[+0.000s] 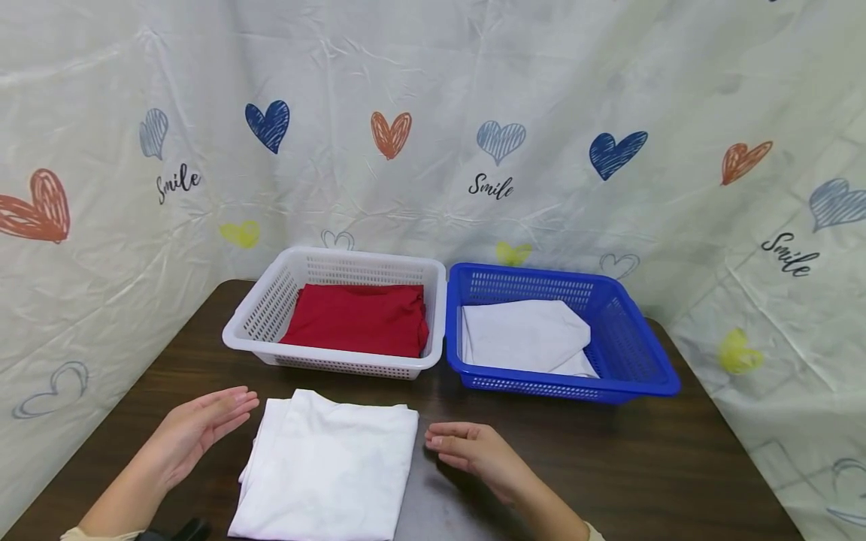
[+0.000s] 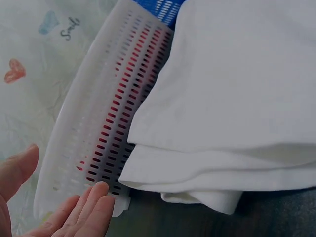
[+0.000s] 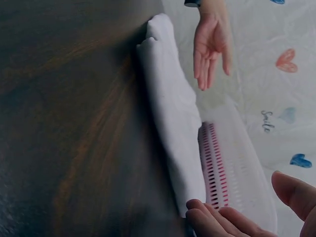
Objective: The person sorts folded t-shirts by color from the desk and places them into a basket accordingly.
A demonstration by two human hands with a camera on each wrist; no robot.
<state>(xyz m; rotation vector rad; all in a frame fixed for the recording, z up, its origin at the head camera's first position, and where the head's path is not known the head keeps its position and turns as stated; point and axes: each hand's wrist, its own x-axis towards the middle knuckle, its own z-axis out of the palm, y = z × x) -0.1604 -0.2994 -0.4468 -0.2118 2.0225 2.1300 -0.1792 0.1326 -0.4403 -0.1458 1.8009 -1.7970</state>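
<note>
A folded white cloth [image 1: 331, 466] lies on the dark wooden table between the two hands, its layers showing along one edge in the left wrist view. Left of it, my left hand [image 1: 192, 436] is held with fingers extended and nothing in it. My right hand [image 1: 476, 454] is beside the cloth's right edge, fingers stretched toward it, also holding nothing. In the right wrist view the cloth [image 3: 173, 113] appears edge-on as a thick, soft stack, with the left hand [image 3: 211, 47] beyond it.
Behind the cloth stands a white basket [image 1: 338, 361] holding folded red fabric [image 1: 358, 319]. Next to it on the right is a blue basket [image 1: 629, 330] with folded white fabric [image 1: 524, 334] inside. A curtain [image 1: 433, 68] printed with hearts hangs behind the table [image 1: 609, 473].
</note>
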